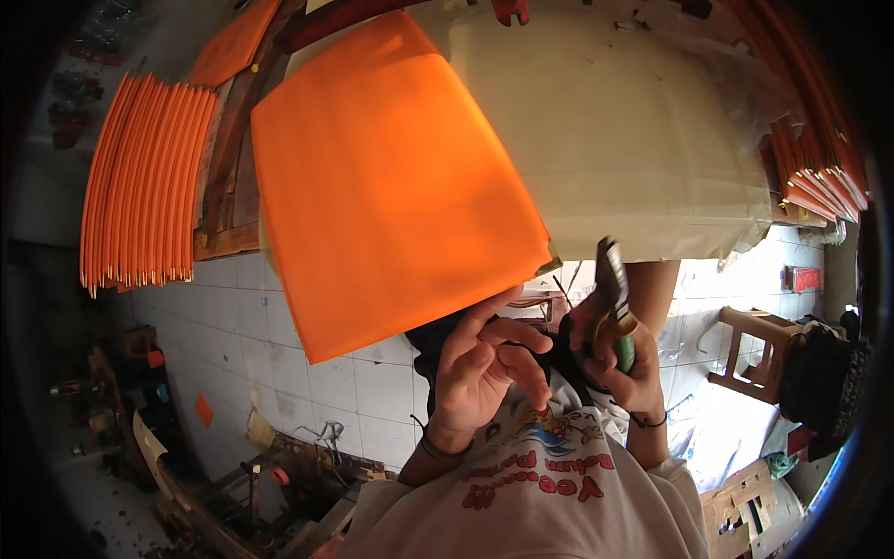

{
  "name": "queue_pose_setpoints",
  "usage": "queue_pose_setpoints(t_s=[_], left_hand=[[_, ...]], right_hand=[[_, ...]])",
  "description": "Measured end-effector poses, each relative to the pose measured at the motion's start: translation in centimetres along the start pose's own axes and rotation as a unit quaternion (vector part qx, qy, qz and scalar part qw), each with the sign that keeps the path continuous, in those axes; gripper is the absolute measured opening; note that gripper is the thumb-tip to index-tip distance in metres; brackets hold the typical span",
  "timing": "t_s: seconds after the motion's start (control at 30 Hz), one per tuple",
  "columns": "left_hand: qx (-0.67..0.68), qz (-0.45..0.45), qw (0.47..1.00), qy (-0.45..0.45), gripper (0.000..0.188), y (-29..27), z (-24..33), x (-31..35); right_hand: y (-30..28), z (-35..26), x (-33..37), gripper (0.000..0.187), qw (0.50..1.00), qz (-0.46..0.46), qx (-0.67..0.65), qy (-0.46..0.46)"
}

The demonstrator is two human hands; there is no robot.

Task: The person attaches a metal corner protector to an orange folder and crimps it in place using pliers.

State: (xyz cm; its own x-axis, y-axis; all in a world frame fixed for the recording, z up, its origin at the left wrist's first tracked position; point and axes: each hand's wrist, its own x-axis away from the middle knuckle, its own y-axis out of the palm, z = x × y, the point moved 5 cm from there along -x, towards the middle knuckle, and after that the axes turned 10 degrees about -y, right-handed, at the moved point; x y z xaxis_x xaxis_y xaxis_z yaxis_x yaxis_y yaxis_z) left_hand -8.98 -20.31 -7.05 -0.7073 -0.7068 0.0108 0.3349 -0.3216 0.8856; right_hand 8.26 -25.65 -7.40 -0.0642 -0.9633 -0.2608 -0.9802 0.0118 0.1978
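Observation:
A large orange panel [391, 196], smooth and flat, lies slanted on the table, its near edge jutting past the table's front. Just below that edge is my left hand [489, 359], palm up, with loosely bent fingers spread apart and nothing in them. Its index fingertip is close to the panel's edge; I cannot tell whether they touch. My right hand [629, 368] is closed round a hand tool [613, 279] with a green grip and a dark metal head pointing up. The tool looks like pliers or snips, but its exact kind is unclear. A small dark olive piece shows at the panel's near right corner.
Tan paper [633, 140] covers the table. A row of folded orange pieces [144, 186] stands at the left, with more orange pieces [819, 177] at the far right. A wooden stool [754, 354] with a dark bag stands right, and racks and clutter [279, 494] lower left.

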Motion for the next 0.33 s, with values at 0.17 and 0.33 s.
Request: queue_pose_setpoints(t_s=[0.17, 0.33], left_hand=[[-0.025, -0.051, 0.998, -0.018, 0.068, 1.4, 1.3, -2.1], [-0.112, 0.021, 0.987, -0.111, 0.077, 0.2, 0.7, -2.7]], right_hand=[[0.7, -1.7, -2.7, 0.016, 0.997, 0.049, -0.061, -0.029], [1.1, -1.8, -4.9, 0.011, 0.999, 0.03, -0.033, -0.029]])
